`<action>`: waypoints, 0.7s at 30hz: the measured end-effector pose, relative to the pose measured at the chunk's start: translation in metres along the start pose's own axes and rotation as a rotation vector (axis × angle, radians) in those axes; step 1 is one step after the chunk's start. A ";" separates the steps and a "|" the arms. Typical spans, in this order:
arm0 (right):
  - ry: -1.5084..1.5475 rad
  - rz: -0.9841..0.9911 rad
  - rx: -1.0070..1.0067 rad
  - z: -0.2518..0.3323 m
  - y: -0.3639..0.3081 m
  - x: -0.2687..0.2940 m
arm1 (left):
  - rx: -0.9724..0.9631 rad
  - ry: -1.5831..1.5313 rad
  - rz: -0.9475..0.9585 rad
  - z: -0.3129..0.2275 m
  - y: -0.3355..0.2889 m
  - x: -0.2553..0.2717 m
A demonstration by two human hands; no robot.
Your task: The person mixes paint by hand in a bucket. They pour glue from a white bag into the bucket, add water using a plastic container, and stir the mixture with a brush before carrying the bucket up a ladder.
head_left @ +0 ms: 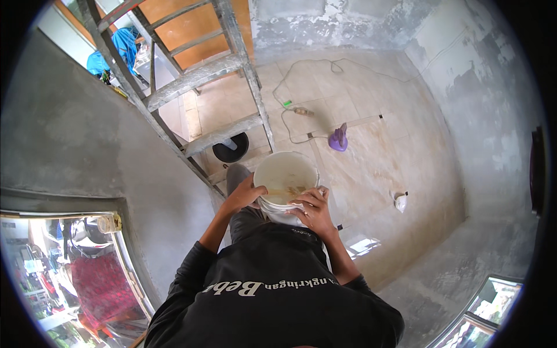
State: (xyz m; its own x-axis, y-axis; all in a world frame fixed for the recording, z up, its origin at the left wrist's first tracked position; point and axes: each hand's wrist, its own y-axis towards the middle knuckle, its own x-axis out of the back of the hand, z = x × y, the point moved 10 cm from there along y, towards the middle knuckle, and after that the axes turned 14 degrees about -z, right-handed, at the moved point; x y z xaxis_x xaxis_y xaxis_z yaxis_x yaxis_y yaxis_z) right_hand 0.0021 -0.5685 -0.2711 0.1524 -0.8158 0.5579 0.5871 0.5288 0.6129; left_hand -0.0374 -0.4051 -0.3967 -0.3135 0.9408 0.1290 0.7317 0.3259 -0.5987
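A white bucket (285,165) is held upright in front of my body, its open top facing me. Inside it, the pale walls look smeared, and a brownish patch (296,190) shows near the side closest to my right hand. My left hand (248,195) grips the left part of the rim, with its thumb over the edge. At the near right side, my right hand (313,210) has its fingers bent over the rim. The fingers under the rim are partly hidden. My knee (237,174) shows behind the bucket's left side.
A worn, paint-spattered ladder (197,83) stands ahead to the left. Near its foot is a black bucket (231,152) with a pale object inside. A socket block (303,111) on a cord, a purple bag (338,141) and a white bag (400,202) lie on the tiles.
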 end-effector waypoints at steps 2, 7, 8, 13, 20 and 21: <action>-0.034 -0.039 -0.042 -0.006 -0.007 0.011 | -0.002 0.004 0.024 -0.001 0.002 -0.014; -0.118 -0.141 -0.112 -0.033 -0.018 0.043 | 0.016 -0.033 0.100 -0.004 0.022 -0.061; -0.136 -0.165 -0.137 -0.041 -0.020 0.052 | 0.020 -0.027 0.120 -0.007 0.027 -0.073; -0.212 -0.231 -0.256 -0.085 -0.032 0.089 | 0.045 0.046 0.240 -0.025 0.054 -0.135; -0.303 -0.218 -0.297 -0.167 -0.009 0.133 | 0.083 0.006 0.266 -0.049 0.126 -0.216; -0.327 -0.220 -0.298 -0.183 -0.001 0.146 | 0.069 0.008 0.287 -0.061 0.135 -0.236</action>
State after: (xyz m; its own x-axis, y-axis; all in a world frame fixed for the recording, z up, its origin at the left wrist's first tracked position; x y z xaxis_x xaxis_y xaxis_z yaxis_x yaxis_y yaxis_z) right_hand 0.1697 -0.7309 -0.2924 -0.2298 -0.7594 0.6088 0.7866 0.2235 0.5757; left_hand 0.1723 -0.5773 -0.4603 -0.0947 0.9944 -0.0476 0.7470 0.0394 -0.6637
